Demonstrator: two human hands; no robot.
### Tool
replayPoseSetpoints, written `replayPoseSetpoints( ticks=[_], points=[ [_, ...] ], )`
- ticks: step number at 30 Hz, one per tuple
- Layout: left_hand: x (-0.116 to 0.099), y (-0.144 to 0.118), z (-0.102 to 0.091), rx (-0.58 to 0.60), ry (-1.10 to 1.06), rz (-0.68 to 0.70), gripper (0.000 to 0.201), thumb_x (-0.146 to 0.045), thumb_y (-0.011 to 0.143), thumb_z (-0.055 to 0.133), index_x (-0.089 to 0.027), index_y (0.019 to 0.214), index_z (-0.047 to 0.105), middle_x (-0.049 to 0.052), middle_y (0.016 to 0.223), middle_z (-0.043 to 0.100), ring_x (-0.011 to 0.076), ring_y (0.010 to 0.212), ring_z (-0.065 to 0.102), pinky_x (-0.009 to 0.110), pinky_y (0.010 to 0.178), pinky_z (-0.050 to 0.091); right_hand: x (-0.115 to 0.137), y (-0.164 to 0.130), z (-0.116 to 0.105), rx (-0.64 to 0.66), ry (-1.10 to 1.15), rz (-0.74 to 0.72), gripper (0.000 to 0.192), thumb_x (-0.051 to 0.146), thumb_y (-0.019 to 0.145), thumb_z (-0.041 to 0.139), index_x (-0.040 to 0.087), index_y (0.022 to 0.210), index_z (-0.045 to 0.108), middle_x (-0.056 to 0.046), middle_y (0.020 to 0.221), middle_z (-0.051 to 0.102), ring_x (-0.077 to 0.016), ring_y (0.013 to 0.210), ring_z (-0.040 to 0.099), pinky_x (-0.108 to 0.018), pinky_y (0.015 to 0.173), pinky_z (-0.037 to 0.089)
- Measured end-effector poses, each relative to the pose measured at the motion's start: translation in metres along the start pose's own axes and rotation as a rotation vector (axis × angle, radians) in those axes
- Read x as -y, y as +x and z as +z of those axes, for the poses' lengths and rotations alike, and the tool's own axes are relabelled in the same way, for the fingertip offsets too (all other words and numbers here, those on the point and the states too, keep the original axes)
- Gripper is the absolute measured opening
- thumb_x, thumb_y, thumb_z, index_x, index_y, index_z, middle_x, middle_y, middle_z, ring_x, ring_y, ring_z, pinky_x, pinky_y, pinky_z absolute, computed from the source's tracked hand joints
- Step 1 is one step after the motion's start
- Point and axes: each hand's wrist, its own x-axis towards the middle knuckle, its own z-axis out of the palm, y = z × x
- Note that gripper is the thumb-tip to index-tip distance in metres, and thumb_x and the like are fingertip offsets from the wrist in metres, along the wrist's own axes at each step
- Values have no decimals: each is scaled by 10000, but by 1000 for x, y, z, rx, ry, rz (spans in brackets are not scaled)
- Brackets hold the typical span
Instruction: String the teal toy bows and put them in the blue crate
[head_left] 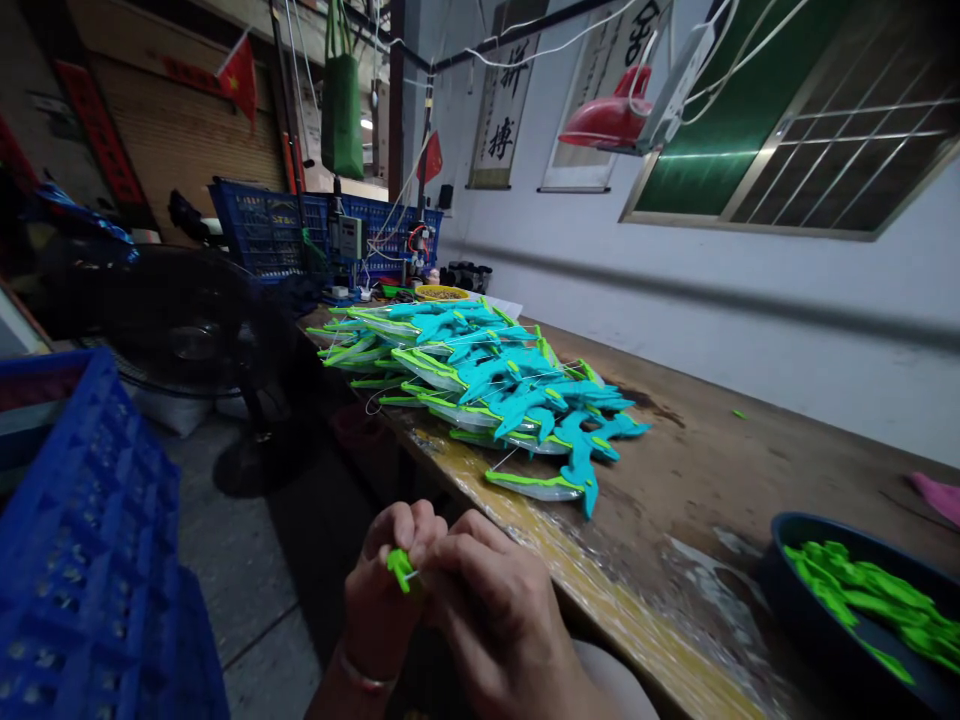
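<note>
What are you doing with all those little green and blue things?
A person sits at a long worn wooden workbench. The left hand and right hand are held together just off the bench edge, pinching one small bright green plastic piece between the fingertips. On the bench lies a big pile of turquoise and green fish-shaped plastic toys. At the right, a dark blue round bowl holds more loose green plastic pieces. A blue plastic crate stands at the left.

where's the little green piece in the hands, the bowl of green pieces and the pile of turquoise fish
green piece [400,568]: head view, its exposed tip between the fingers
bowl [787,570]: head view, dark left rim
pile of turquoise fish [487,385]: head view, middle of the heap
</note>
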Motion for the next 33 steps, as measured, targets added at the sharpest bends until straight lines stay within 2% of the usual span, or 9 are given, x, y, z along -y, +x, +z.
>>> replayPoseSetpoints(
  ticks=[4,9,13,18,22,25,27,29,33],
  points=[
    [2,1,-1,-11,-15,-24,164,-300,829,763,-175,803,660,-7,747,539,121,700,526,249,679,486,-3,1,1,8,15,-16,182,149,936,497,169,827,641,-40,777,585,-126,654,550,-215,570,399],
    [5,6,1,-30,11,-43,152,-285,832,766,-175,813,664,-16,739,543,104,669,521,233,655,468,-7,4,0,23,-52,-121,198,97,936,484,162,817,629,-25,749,561,-117,650,531,-193,573,406],
    [5,10,2,-53,104,-46,164,-304,823,782,-176,804,681,-10,734,560,104,643,518,227,631,450,-12,8,-1,-72,-203,-245,255,78,981,471,170,762,564,20,690,468,-83,572,450,-165,518,350],
    [4,11,2,-190,245,-114,164,-319,832,777,-175,827,697,6,806,583,109,678,539,211,643,463,-26,7,3,-194,-481,-315,245,149,1064,383,132,979,611,23,666,425,-110,505,385,-224,448,285],
    [5,11,5,-316,293,-204,191,-307,771,844,-174,849,730,12,799,630,102,687,573,187,659,472,-43,-1,12,-206,-596,-349,332,163,1074,307,161,902,591,6,642,424,-142,514,392,-267,459,262],
    [7,11,7,-429,323,-278,271,-354,735,873,-188,908,748,20,760,667,115,668,603,195,645,482,-55,-6,15,-199,-680,-383,274,144,1049,326,147,942,578,-22,682,489,-168,570,453,-281,501,307],
    [12,12,8,-468,372,-306,307,-384,739,868,-194,952,754,22,748,681,121,661,611,216,672,496,-57,-5,9,-191,-714,-352,226,125,1026,353,151,953,565,-28,713,509,-171,596,476,-276,533,342],
    [20,11,9,-421,451,-326,307,-406,781,831,-189,983,754,5,696,657,105,593,577,218,640,477,-53,2,-6,-184,-705,-310,197,120,1008,378,174,922,547,-25,740,519,-166,617,486,-264,561,367],
    [33,8,13,-296,587,-447,410,-516,786,792,-173,1005,752,-12,632,602,76,459,469,210,475,329,-36,29,-49,-398,-529,-202,146,143,985,473,207,860,515,23,722,520,-122,584,474,-219,562,380]
  ],
)
